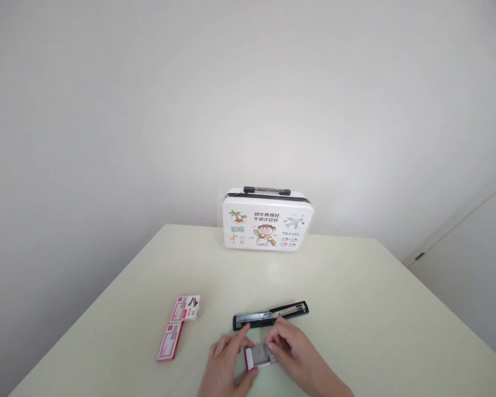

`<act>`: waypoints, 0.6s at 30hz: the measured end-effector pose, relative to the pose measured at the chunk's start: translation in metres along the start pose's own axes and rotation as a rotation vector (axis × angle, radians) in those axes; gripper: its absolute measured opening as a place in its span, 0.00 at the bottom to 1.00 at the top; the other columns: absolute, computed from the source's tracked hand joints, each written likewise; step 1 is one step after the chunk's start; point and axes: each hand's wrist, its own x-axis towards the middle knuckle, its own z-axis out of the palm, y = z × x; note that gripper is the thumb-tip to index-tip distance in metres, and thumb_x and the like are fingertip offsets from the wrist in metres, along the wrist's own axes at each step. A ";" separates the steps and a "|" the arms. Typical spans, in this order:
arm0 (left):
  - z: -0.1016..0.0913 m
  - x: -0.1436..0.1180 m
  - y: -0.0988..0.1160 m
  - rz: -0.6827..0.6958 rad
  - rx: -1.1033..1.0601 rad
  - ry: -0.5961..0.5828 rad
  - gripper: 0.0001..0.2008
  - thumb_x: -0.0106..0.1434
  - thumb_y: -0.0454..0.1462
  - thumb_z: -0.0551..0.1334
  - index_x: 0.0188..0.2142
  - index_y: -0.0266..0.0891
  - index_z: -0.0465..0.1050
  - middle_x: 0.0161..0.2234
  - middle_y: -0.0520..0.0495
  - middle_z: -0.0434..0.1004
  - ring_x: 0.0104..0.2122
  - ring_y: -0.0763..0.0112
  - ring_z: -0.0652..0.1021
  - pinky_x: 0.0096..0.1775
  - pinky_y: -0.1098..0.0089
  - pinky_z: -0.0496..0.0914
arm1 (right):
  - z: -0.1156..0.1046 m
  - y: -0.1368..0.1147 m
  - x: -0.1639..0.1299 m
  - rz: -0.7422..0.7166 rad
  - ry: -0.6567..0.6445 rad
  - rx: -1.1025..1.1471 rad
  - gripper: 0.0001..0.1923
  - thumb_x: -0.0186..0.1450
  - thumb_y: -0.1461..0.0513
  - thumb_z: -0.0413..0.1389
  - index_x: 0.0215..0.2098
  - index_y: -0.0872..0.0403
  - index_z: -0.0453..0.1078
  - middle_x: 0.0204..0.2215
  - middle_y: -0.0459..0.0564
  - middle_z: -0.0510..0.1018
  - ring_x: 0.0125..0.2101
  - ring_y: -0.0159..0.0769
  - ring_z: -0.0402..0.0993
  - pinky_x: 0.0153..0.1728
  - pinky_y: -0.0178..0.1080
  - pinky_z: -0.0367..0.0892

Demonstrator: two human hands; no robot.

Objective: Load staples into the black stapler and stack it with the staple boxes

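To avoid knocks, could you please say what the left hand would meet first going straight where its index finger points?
Likely the black stapler, just ahead of the left hand, though depth there is unclear.

Soft, diffuse light, with a faint sheen on the desk (339,292) beyond the fingers (281,331). Farther off, the wall (248,99) greys toward its edges. Fine detail around the fingers looks slightly blurred.

Left grip (225,364): bare human hand, slender fingers. Right grip (291,348): likewise bare, tapering to uncovered wrist (316,370) and partial forearm (333,385).
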 end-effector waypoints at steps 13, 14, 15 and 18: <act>0.000 -0.007 -0.003 0.022 0.111 0.136 0.32 0.60 0.40 0.69 0.64 0.48 0.68 0.51 0.44 0.79 0.50 0.56 0.78 0.52 0.58 0.73 | -0.007 0.024 -0.027 0.030 0.150 -0.037 0.13 0.74 0.55 0.48 0.38 0.51 0.72 0.40 0.51 0.72 0.41 0.40 0.70 0.43 0.40 0.67; -0.001 -0.008 -0.005 0.004 0.124 0.160 0.27 0.63 0.42 0.67 0.61 0.47 0.70 0.48 0.44 0.80 0.47 0.57 0.79 0.50 0.58 0.74 | -0.009 0.027 -0.030 0.040 0.150 -0.040 0.12 0.73 0.56 0.49 0.41 0.51 0.73 0.41 0.51 0.72 0.42 0.41 0.71 0.44 0.41 0.68; -0.001 -0.010 -0.005 -0.016 0.131 0.172 0.22 0.66 0.44 0.65 0.58 0.46 0.73 0.43 0.44 0.81 0.44 0.58 0.80 0.47 0.60 0.74 | -0.010 0.030 -0.033 0.054 0.142 -0.041 0.11 0.71 0.57 0.52 0.45 0.50 0.73 0.43 0.52 0.73 0.44 0.41 0.71 0.46 0.42 0.68; 0.000 -0.009 -0.002 -0.061 0.148 0.160 0.13 0.70 0.43 0.60 0.50 0.47 0.78 0.37 0.48 0.83 0.38 0.61 0.81 0.43 0.62 0.73 | -0.013 0.029 -0.038 0.099 0.069 -0.047 0.23 0.63 0.60 0.61 0.56 0.48 0.72 0.47 0.51 0.73 0.46 0.42 0.73 0.49 0.41 0.69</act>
